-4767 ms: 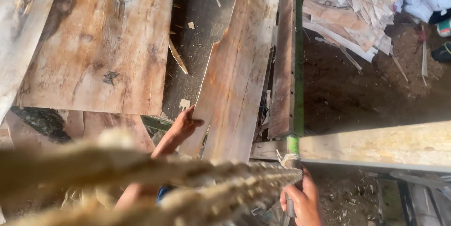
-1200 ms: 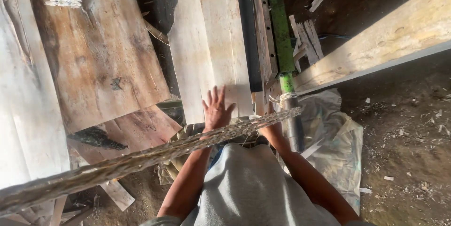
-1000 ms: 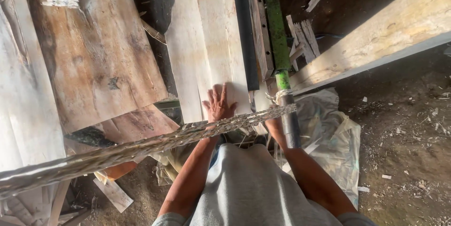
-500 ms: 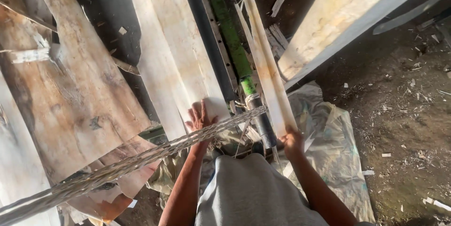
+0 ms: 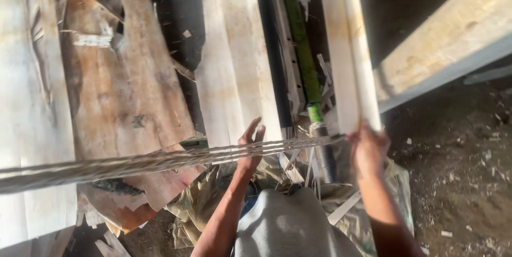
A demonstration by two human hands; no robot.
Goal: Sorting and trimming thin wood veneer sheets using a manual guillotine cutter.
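Two hands work beside the green roller [image 5: 302,49]. The right hand [image 5: 368,147], closed, grips a pale strip [image 5: 352,49] just right of the roller, already lifted. The left hand [image 5: 250,145], open, rests on the veneer sheet [image 5: 234,65] left of it, not yet gripped.

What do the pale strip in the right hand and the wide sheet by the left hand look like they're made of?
The pale narrow strip gripped by the right hand looks like thin raw wood veneer: matte, unfinished, with lengthwise grain. The wide pale sheet beyond the left hand seems the same, showing long streaks and a splintered edge.
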